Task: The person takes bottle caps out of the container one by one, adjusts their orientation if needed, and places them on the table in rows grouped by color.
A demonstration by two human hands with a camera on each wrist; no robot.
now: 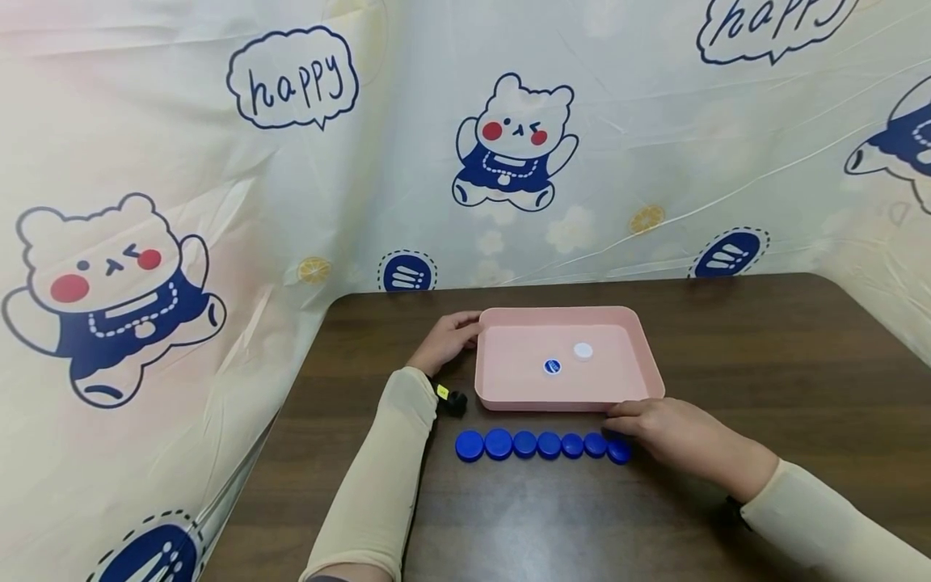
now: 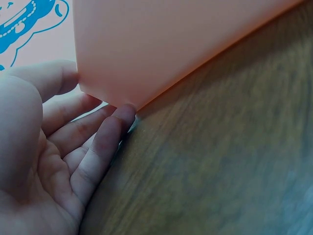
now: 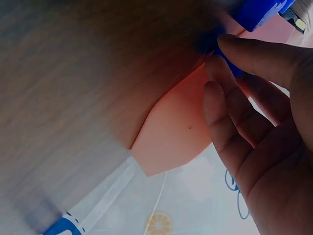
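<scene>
A shallow pink tray (image 1: 524, 339) sits on the table. My left hand (image 1: 449, 339) reaches its left end; in the left wrist view the fairly straight fingers (image 2: 80, 132) touch the tray's corner. Inside lie a white disc (image 1: 583, 350) and a small blue-and-white printed disc (image 1: 553, 366). Several blue caps (image 1: 524, 444) form a row in front of the tray, larger ones on the left. By the tray's front right corner, my right hand (image 1: 676, 436) pinches the rightmost blue cap (image 1: 619, 452) between thumb and fingertips. In the right wrist view that cap is partly hidden and blurred.
The brown wooden table (image 1: 494, 517) carries everything. A patterned cloth (image 1: 407, 162) with bear drawings hangs behind and at the sides. A small black device with a yellow label (image 1: 452, 401) shows beside the left wrist, near the tray's front left corner.
</scene>
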